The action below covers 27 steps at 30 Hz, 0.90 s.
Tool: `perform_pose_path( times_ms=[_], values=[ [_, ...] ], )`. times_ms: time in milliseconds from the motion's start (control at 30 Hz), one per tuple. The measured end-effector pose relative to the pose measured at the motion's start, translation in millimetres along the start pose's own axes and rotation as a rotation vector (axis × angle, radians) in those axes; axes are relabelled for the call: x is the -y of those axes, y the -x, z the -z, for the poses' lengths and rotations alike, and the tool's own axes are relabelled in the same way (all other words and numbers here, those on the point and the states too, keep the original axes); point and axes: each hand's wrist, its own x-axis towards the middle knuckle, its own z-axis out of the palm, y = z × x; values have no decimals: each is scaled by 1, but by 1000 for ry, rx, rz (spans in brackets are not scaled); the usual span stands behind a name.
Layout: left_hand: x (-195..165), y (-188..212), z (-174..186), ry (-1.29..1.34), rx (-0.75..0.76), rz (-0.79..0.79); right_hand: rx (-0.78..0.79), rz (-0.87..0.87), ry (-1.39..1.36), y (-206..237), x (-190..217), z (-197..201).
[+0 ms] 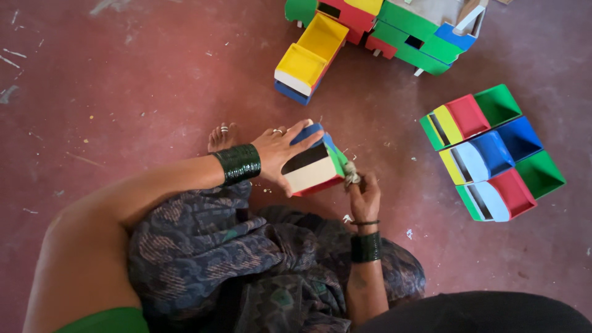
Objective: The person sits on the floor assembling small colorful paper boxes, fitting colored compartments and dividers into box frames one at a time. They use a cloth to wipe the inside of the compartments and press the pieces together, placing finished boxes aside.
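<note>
Three painted toy trucks (491,153) are laid side by side on a dusty red floor (123,80), well apart from a larger cluster of toy trucks (376,31), among them a yellow-bedded truck (309,55), seen near the top edge

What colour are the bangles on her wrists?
Dark green, shiny bangles, a wide stack on the left wrist and a narrower one on the right. The head view shows them.

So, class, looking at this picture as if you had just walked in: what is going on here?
A person sits on a reddish floor holding a small painted toy truck. The left hand grips it from above, while the right hand presses a small wad of pale material against its end. Three finished toy trucks lie side by side to the right, and a pile of more toy trucks lies ahead.
</note>
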Motion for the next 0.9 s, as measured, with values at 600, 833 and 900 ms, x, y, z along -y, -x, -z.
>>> perform_pose_path(
  times_ms=[600,833,900],
  values=[
    [-4,-19,-17,149,-96,59,-77,604,729,-13,162,-64],
    [0,-25,-27,164,-112,289,103,444,406,26,116,-42],
    [4,-26,-29,170,-109,306,24,225,139,23,94,-31]
  ],
)
